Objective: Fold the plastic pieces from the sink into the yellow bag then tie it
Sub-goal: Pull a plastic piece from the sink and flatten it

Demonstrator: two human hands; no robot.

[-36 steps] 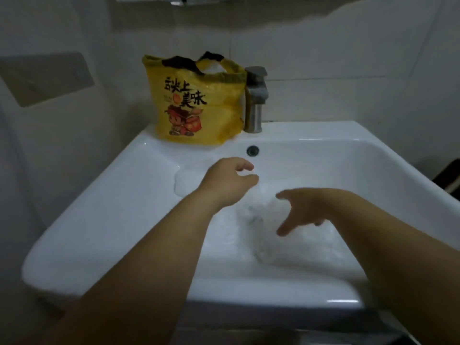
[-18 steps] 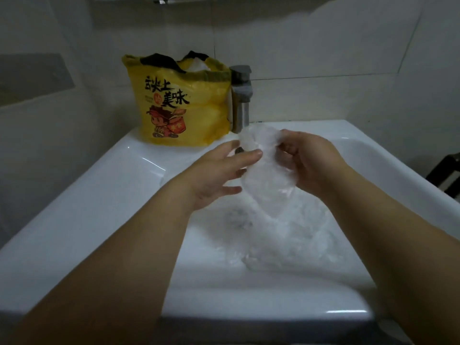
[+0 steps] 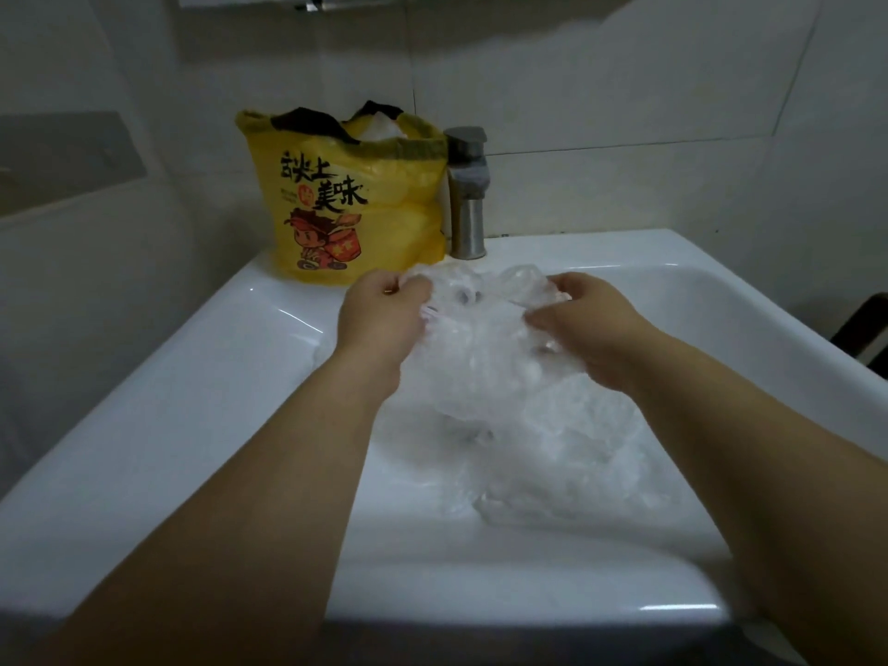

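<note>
A clear plastic piece (image 3: pixel 480 338) is held up above the basin of the white sink (image 3: pixel 158 425) by both hands. The left hand (image 3: pixel 379 319) is closed on the left edge of the piece, with the fingers curled around the film, and the right hand (image 3: pixel 593 324) is closed on the right edge in the same way. The two hands are kept apart from each other, and the crumpled film is stretched between them. The lower part of the piece hangs down toward the basin. More crumpled clear plastic (image 3: pixel 567 473) is seen lying in the bottom of the basin, mostly on the right side, under the right forearm. Whether the held piece is touching this pile cannot be told.

The yellow bag (image 3: pixel 384 223) is placed upright on the back ledge of the sink, on the left, just beside the metal faucet (image 3: pixel 468 199). Its mouth is open, black handles (image 3: pixel 312 125) are seen at the top, and some white plastic (image 3: pixel 382 129) is seen inside. Black characters and a cartoon figure are printed on its front.
</note>
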